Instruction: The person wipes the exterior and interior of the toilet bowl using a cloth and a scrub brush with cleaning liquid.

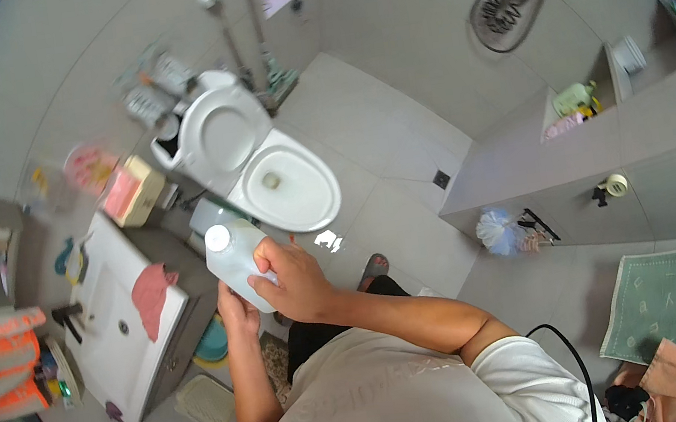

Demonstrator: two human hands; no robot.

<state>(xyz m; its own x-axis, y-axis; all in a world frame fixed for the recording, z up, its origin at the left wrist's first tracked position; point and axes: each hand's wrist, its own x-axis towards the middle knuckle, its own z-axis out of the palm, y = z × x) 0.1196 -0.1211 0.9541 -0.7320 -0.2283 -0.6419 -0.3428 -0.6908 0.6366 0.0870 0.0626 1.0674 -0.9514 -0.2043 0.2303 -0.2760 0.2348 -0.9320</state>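
A translucent plastic jug [233,261] with a white screw cap is held out in front of my body, its capped end pointing away from me. My right hand [294,278] is closed around the jug's handle. Beneath and beside the jug, my left hand [237,312] supports its lower side, with the fingers partly hidden. Just beyond the jug stands a white toilet [292,182], its lid [227,129] and seat raised. A little liquid shows in the bottom of the bowl.
At left is a white washbasin [117,371] with a black faucet [70,320] and a pink cloth [153,298] over its edge. Mop poles [252,35] lean behind the toilet. A floor drain [441,179] lies to the right. A shower head [501,13] hangs on the wall.
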